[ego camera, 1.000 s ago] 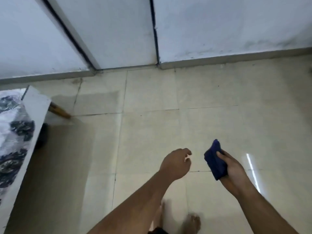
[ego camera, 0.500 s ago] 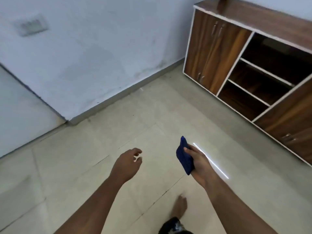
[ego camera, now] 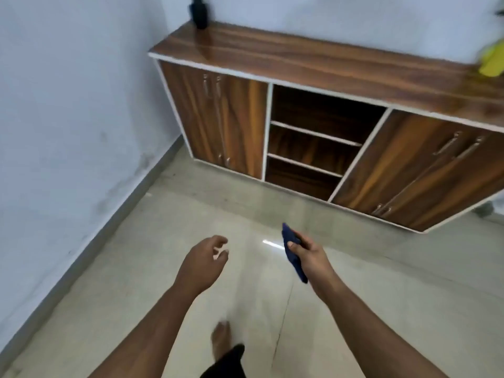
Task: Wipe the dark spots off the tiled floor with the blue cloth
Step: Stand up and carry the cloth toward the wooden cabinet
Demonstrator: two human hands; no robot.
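Observation:
My right hand [ego camera: 311, 255] grips the folded dark blue cloth [ego camera: 291, 253] between thumb and fingers, holding it in the air above the beige tiled floor [ego camera: 152, 268]. The cloth hangs edge-on, well above the tiles. My left hand [ego camera: 203, 261] floats to its left, empty, with fingers loosely curled. I see no distinct dark spots on the tiles from here; the frame is blurred. My bare foot [ego camera: 222, 336] stands on the floor below the hands.
A low wooden cabinet [ego camera: 313, 61] with open middle shelves [ego camera: 311, 151] stands against the far wall. A dark object [ego camera: 199, 10] and something yellow [ego camera: 492, 60] rest on its top. A white wall with a grey skirting [ego camera: 109, 222] runs along the left.
The view has swung right, from the doorway and wall to the wooden cabinet. Both hands stay raised in front of me, and the right still holds the cloth.

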